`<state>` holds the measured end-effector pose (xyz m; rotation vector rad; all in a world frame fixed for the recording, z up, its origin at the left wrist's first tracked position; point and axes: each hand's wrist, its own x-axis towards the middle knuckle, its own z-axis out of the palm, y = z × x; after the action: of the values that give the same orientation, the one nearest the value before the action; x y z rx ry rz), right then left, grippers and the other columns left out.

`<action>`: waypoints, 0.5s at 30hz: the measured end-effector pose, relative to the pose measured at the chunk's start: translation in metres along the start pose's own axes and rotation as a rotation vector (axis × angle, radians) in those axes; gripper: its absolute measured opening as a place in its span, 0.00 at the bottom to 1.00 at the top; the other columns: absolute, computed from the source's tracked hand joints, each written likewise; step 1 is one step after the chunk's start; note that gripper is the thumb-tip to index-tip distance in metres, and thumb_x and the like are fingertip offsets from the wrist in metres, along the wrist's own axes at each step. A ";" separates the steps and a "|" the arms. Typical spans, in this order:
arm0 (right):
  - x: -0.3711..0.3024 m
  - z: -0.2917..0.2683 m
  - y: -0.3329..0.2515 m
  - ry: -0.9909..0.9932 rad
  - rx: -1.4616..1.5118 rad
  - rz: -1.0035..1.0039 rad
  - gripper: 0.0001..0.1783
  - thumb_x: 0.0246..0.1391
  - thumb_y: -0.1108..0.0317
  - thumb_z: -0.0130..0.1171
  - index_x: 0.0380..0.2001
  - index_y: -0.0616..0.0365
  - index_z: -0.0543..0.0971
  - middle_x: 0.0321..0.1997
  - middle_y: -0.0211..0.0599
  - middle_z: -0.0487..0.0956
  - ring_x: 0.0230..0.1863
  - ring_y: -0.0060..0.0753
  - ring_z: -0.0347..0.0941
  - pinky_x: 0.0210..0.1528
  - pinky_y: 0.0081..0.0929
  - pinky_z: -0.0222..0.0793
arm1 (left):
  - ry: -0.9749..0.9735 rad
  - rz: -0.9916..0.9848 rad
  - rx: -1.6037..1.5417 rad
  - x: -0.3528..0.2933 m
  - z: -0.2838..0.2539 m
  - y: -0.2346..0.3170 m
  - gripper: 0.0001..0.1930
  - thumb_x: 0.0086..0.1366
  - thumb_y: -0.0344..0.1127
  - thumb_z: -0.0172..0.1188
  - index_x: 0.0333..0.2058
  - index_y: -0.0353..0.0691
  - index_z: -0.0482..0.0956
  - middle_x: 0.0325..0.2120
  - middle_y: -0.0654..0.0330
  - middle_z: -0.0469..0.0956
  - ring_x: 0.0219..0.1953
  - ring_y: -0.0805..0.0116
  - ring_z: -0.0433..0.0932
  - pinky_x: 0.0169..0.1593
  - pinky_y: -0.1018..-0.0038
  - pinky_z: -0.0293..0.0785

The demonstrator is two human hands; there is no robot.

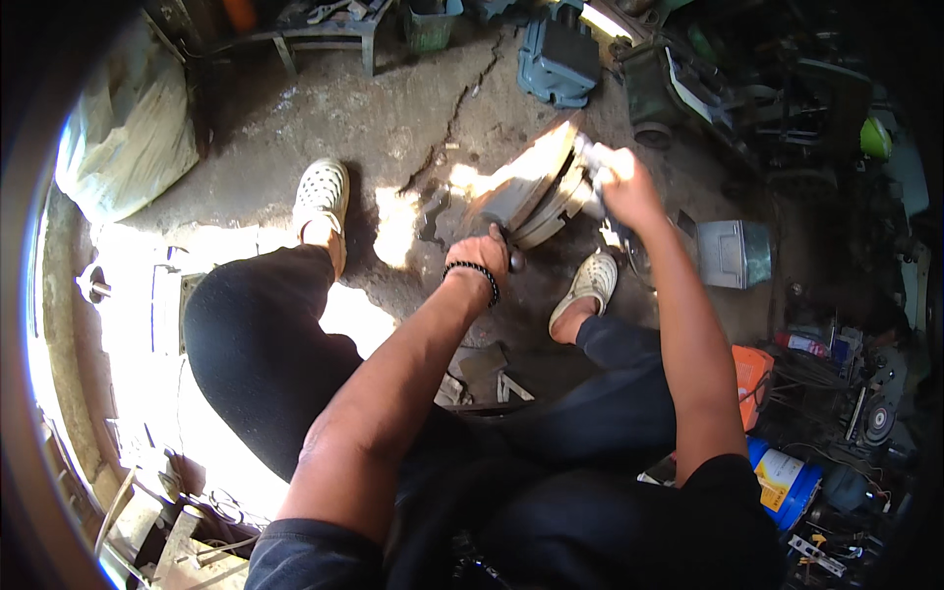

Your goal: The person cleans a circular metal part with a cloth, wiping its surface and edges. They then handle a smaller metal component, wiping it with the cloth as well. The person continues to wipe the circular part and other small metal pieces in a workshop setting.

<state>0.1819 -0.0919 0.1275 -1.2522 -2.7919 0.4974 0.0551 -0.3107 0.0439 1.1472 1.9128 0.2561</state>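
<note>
Sunlight patches the cracked workshop floor (pixel 393 128) below you. A curved metal piece (pixel 547 218), blurred, sits tilted between your pale shoes (pixel 323 192), nearer the right one. Your left hand (pixel 480 256) curls closed on a dark rounded part (pixel 518 262) at its near end; your right hand (pixel 626 187) clasps a blurred grey item (pixel 590 155) by its far end.

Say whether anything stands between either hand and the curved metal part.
Nothing visible blocks the left hand, close beside the curved metal part; a blurred greyish object lies between that part and the right hand.
</note>
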 end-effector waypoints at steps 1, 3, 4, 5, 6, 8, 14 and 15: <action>0.010 -0.001 0.003 0.092 0.067 0.034 0.19 0.57 0.66 0.56 0.52 0.56 0.79 0.55 0.49 0.78 0.57 0.49 0.74 0.59 0.38 0.69 | -0.013 -0.007 -0.022 -0.003 -0.004 0.001 0.24 0.75 0.39 0.33 0.58 0.28 0.67 0.40 0.43 0.82 0.44 0.45 0.82 0.47 0.55 0.78; 0.040 -0.010 -0.016 0.133 -0.095 -0.084 0.21 0.57 0.64 0.56 0.52 0.61 0.78 0.52 0.53 0.79 0.55 0.53 0.75 0.57 0.39 0.70 | 0.018 -0.013 -0.008 -0.003 -0.002 -0.006 0.26 0.75 0.42 0.30 0.51 0.28 0.74 0.39 0.42 0.82 0.43 0.44 0.82 0.48 0.55 0.78; 0.054 -0.013 -0.025 0.035 -0.030 -0.008 0.21 0.55 0.63 0.55 0.51 0.62 0.78 0.47 0.56 0.80 0.51 0.56 0.76 0.54 0.41 0.71 | 0.020 -0.022 -0.010 -0.004 -0.001 -0.007 0.26 0.75 0.42 0.31 0.52 0.28 0.74 0.39 0.42 0.82 0.43 0.44 0.82 0.48 0.55 0.78; 0.069 -0.008 -0.016 0.114 -0.029 -0.076 0.21 0.55 0.64 0.56 0.50 0.62 0.78 0.45 0.56 0.80 0.50 0.56 0.76 0.53 0.42 0.71 | 0.025 -0.015 -0.012 -0.002 0.000 -0.004 0.26 0.75 0.42 0.31 0.52 0.28 0.74 0.38 0.42 0.82 0.43 0.44 0.82 0.47 0.56 0.78; 0.082 0.009 0.005 0.187 -0.027 -0.141 0.21 0.54 0.65 0.56 0.50 0.62 0.79 0.44 0.57 0.80 0.48 0.57 0.76 0.52 0.42 0.71 | 0.059 0.027 0.028 0.004 0.009 -0.004 0.26 0.76 0.41 0.31 0.48 0.28 0.76 0.37 0.42 0.82 0.42 0.44 0.82 0.48 0.57 0.78; 0.085 0.039 0.029 0.230 -0.236 -0.403 0.22 0.50 0.66 0.57 0.49 0.62 0.79 0.41 0.56 0.79 0.46 0.56 0.77 0.50 0.42 0.72 | 0.012 0.004 -0.006 -0.002 0.002 0.004 0.25 0.75 0.40 0.31 0.50 0.28 0.74 0.37 0.42 0.82 0.42 0.45 0.82 0.47 0.57 0.78; 0.058 0.073 -0.019 0.119 -0.186 0.131 0.16 0.51 0.65 0.61 0.43 0.57 0.82 0.46 0.54 0.78 0.50 0.53 0.76 0.55 0.39 0.71 | -0.028 0.042 0.053 -0.004 0.005 -0.002 0.24 0.75 0.39 0.33 0.56 0.27 0.70 0.40 0.43 0.82 0.42 0.47 0.82 0.48 0.57 0.78; 0.045 0.070 -0.040 0.139 -0.211 0.121 0.13 0.51 0.69 0.59 0.42 0.56 0.83 0.44 0.52 0.78 0.49 0.53 0.76 0.54 0.40 0.71 | -0.024 0.025 0.060 -0.003 0.009 -0.007 0.24 0.75 0.39 0.33 0.55 0.28 0.71 0.40 0.43 0.82 0.43 0.46 0.82 0.48 0.57 0.78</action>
<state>0.1112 -0.1032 0.0692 -1.4408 -2.7196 0.1154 0.0583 -0.3185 0.0363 1.2094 1.8974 0.1988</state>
